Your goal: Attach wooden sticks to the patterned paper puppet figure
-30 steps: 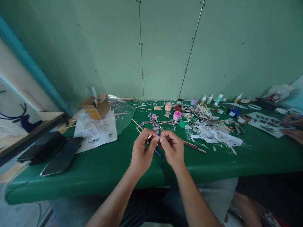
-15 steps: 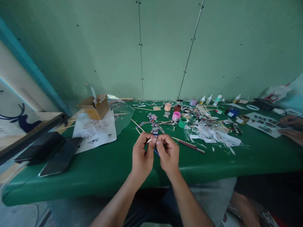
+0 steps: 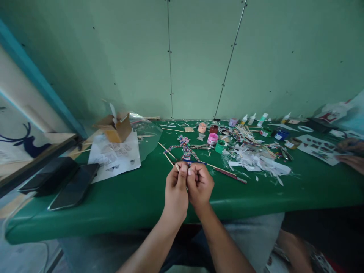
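My left hand [image 3: 176, 189] is closed, thumb against fingers, with the pale end of a thin wooden stick [image 3: 178, 167] poking up from it. Pressed close beside it, my right hand [image 3: 201, 185] is pinched together, and what lies between its fingertips is hidden. A thin blue stick [image 3: 196, 162] shows just beyond the fingers; I cannot tell which hand holds it, if either. Behind the hands lies a small multicoloured figure [image 3: 186, 148] with spread limbs. Thin sticks [image 3: 168, 158] lie left of it, and a dark reddish strip [image 3: 227, 174] lies to the right.
Paint jars, pink [image 3: 212, 138] and green [image 3: 220, 146], stand behind right, near pliers [image 3: 200, 146] and a pile of paper scraps [image 3: 256, 161]. Left are a cardboard box [image 3: 116, 131], printed sheet [image 3: 113, 159] and phone [image 3: 75, 185]. Another person's hand [image 3: 351, 161] is far right.
My hands have drawn closer together and turned. The pale stick end now points more upright, and the blue stick shows beyond the fingers rather than below them.
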Motion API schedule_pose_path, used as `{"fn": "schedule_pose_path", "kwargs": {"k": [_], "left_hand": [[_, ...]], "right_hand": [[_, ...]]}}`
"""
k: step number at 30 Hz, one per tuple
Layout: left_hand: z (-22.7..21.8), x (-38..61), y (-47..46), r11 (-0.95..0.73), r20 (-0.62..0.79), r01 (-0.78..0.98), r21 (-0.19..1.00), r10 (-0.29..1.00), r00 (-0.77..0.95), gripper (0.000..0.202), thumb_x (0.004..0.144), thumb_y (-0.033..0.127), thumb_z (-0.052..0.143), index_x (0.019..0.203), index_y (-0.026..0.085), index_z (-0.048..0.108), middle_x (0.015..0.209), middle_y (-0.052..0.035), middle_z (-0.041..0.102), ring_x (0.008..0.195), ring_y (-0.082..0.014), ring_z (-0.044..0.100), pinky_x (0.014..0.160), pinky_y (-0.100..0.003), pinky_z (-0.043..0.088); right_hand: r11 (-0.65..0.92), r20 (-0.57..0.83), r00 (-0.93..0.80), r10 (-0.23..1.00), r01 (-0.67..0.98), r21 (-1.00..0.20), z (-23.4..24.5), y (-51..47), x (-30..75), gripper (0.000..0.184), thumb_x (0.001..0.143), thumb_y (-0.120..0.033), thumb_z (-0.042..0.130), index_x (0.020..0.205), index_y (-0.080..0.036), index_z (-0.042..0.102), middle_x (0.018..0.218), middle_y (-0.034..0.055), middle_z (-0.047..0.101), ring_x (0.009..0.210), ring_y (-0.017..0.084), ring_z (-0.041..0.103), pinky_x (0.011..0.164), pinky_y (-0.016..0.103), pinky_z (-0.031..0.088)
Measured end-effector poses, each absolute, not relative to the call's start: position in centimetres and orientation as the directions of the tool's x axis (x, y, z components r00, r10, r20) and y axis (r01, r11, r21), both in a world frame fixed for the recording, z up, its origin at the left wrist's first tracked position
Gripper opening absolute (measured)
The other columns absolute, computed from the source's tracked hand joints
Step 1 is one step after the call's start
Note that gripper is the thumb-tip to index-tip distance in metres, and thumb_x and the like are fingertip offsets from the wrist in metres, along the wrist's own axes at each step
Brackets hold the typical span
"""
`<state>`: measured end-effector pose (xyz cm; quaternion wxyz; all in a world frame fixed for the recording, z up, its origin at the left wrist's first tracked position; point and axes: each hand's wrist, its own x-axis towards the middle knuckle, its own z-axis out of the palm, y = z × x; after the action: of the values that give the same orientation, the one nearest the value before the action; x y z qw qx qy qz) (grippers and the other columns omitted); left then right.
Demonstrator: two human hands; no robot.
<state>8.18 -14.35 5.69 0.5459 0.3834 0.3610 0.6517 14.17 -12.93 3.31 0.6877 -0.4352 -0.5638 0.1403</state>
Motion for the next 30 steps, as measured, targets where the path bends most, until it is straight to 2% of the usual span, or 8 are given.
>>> {"fn": "schedule_pose_path", "kwargs": {"k": [3,6,9,13,17,22,26,30], "left_hand": [[5.8,8.1,-14.1,-0.1,0.04,-0.505,0.857,0.991,-0.127,0.032,0.076,0.045,0.069,0.078,0.015,0.059,0.071,0.0012,0.052,0.064,-0.0082,0.046,0.058,-0.017,0.039],[6.1,7.7,-13.8,-0.111,0.047,-0.517,0.849,0.99,-0.136,0.03,0.075,0.041,0.071,0.073,0.015,0.057,0.067,0.0029,0.045,0.059,-0.0062,0.038,0.054,-0.016,0.035],[6.1,7.3,-13.6,-0.123,0.077,-0.492,0.862,0.991,-0.112,0.029,0.078,0.04,0.069,0.071,0.015,0.055,0.064,0.0038,0.039,0.057,-0.0066,0.033,0.054,-0.017,0.033],[5.9,7.1,-13.8,-0.167,0.149,-0.387,0.907,0.986,-0.076,0.031,0.083,0.042,0.063,0.071,0.016,0.051,0.064,0.0034,0.036,0.058,-0.0078,0.031,0.054,-0.019,0.031],[6.0,6.8,-14.4,-0.17,0.18,-0.34,0.925,0.984,0.0,0.03,0.085,0.042,0.059,0.072,0.017,0.049,0.067,0.0028,0.036,0.059,-0.0083,0.03,0.055,-0.02,0.031],[6.0,5.9,-15.2,-0.224,0.245,-0.34,0.913,0.969,0.018,0.024,0.092,0.042,0.049,0.089,0.019,0.056,0.076,0.0004,0.046,0.065,-0.0099,0.039,0.061,-0.022,0.036],[5.7,5.0,-15.6,-0.339,0.345,-0.156,0.928,0.938,0.015,0.032,0.096,0.042,0.041,0.079,0.017,0.054,0.072,-0.0001,0.047,0.063,-0.0098,0.041,0.058,-0.022,0.035],[5.7,4.5,-16.1,-0.378,0.378,-0.008,0.926,0.925,0.044,0.025,0.096,0.04,0.042,0.092,0.017,0.053,0.069,0.0004,0.048,0.065,-0.0113,0.046,0.061,-0.023,0.038]], "right_hand": [[0.554,0.585,0.281,0.761,0.189,-0.811,3.3,-12.8,14.4,0.016,0.087,-0.031,0.052,0.074,-0.021,0.052,0.057,-0.0062,0.043,0.049,0.008,0.04,0.048,0.02,0.035],[0.52,0.515,0.177,0.839,0.023,-0.854,3.2,-12.8,15.0,0.016,0.089,-0.033,0.052,0.083,-0.02,0.058,0.061,-0.0035,0.054,0.054,0.011,0.052,0.055,0.023,0.042],[0.498,0.488,0.151,0.86,-0.039,-0.866,3.3,-13.0,15.4,0.015,0.087,-0.034,0.056,0.086,-0.019,0.061,0.066,-0.0006,0.06,0.06,0.012,0.056,0.057,0.024,0.045],[0.479,0.466,0.17,0.868,-0.041,-0.877,3.8,-13.4,15.7,0.017,0.086,-0.034,0.059,0.081,-0.019,0.062,0.066,0.0,0.061,0.06,0.013,0.057,0.056,0.024,0.045],[0.479,0.461,0.214,0.861,-0.036,-0.877,4.6,-13.8,15.7,0.02,0.085,-0.036,0.058,0.074,-0.019,0.058,0.06,-0.0027,0.055,0.053,0.011,0.051,0.051,0.023,0.042],[0.468,0.445,0.212,0.87,-0.071,-0.881,5.4,-14.4,15.7,0.022,0.086,-0.035,0.056,0.072,-0.019,0.057,0.056,-0.0038,0.051,0.05,0.009,0.046,0.049,0.022,0.039],[0.455,0.443,0.174,0.88,-0.032,-0.89,5.8,-15.0,16.2,0.022,0.087,-0.036,0.056,0.074,-0.019,0.056,0.056,-0.0035,0.052,0.05,0.01,0.048,0.05,0.022,0.04],[0.442,0.443,0.099,0.891,0.033,-0.896,6.3,-15.8,16.9,0.019,0.087,-0.035,0.057,0.077,-0.019,0.057,0.06,-0.0026,0.055,0.053,0.01,0.052,0.051,0.021,0.042]]}}
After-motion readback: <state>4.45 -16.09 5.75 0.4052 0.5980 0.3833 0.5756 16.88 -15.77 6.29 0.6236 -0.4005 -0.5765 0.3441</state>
